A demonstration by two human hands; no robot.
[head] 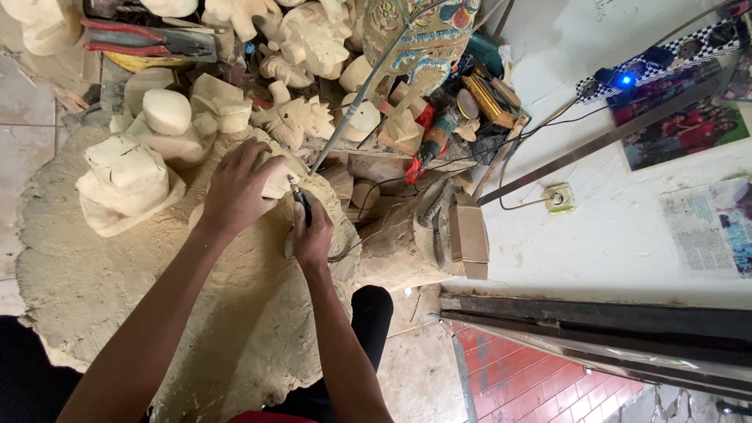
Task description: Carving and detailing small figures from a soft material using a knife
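Note:
My left hand (235, 192) grips a pale wooden carving (278, 176) and holds it down on a dust-covered work surface (117, 290). My right hand (313, 235) is closed around a slim rotary carving tool (301, 202), its tip touching the carving beside my left fingers. A flexible grey shaft (356, 102) rises from the tool toward the top of the view. Most of the carving is hidden under my left hand.
Several unfinished pale wood carvings (129, 176) crowd the left and top. A painted carved figure (419, 35), red-handled pliers (149, 39) and power tools (439, 133) lie beyond. A white wall with a socket (558, 198), cables and a power strip (666, 55) is at right.

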